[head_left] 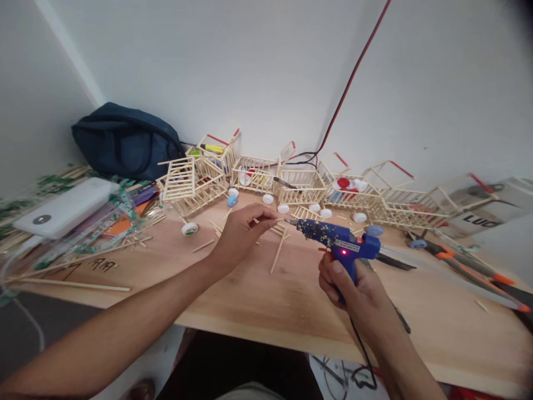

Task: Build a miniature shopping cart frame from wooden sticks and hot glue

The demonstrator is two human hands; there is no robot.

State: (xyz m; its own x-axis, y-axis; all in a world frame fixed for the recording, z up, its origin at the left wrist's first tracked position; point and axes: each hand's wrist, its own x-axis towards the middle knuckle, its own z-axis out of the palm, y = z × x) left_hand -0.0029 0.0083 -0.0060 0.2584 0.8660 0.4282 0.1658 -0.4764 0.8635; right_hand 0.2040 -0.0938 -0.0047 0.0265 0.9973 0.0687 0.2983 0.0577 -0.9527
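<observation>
My right hand (347, 280) grips a blue hot glue gun (333, 236) with a lit red light, its body flecked with bits. The nozzle points left, at the tip of a thin wooden stick (281, 220) pinched in my left hand (245, 230). Whether nozzle and stick touch, I cannot tell. Behind my hands stands a row of small carts built from sticks, one (300, 188) of them just beyond the nozzle, with bottle caps as wheels. Loose stick pieces (278, 253) lie on the wooden table (250, 300) below the nozzle.
On the left are a white power bank (69, 205), plastic packets of sticks and a dark blue bag (125, 139). Orange-handled pliers (466, 261) lie at the right. A red and black cable (353, 78) runs down the wall. The glue gun's cord (362, 344) hangs over the front edge.
</observation>
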